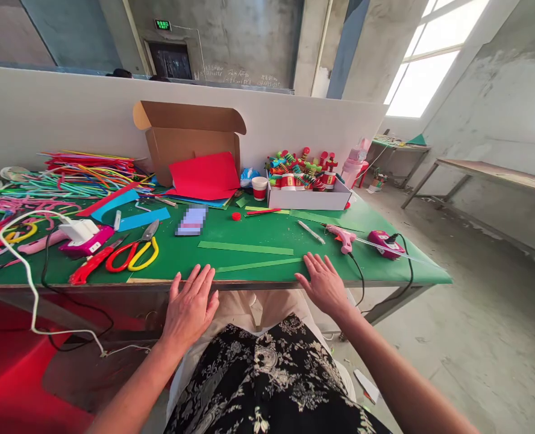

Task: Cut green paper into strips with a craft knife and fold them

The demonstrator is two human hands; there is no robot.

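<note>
So, left hand (188,306) and right hand (325,284) palm-down, fingers loosely spread, tips right by ends of narrow light-green paper strip (261,264) on smooth green tabletop (258,226). Wider green paper strip (246,248) just beyond, pink pistol-shaped glue gun (345,239) off right.

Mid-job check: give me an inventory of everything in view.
table: 1, green, front
green strips: several, green, two front middle
scissors: 1, red and yellow, front left
red tool: 1, red, left of scissors
phone: 1, screen blurred, right of scissors
blue strips: 2, blue, left
pipe cleaners: many, mixed, back left
carton: 1, brown, back
red sheet: 1, red, against carton
cup: 1, red and white, back middle
white box: 1, white, back right, holding colourful figures
bottle: 1, pink, right of box
pen: 1, white, right
glue gun: 1 clearly, pink, right
left hand: 1, bare, table's front edge
right hand: 1, bare, table's front edge
</note>
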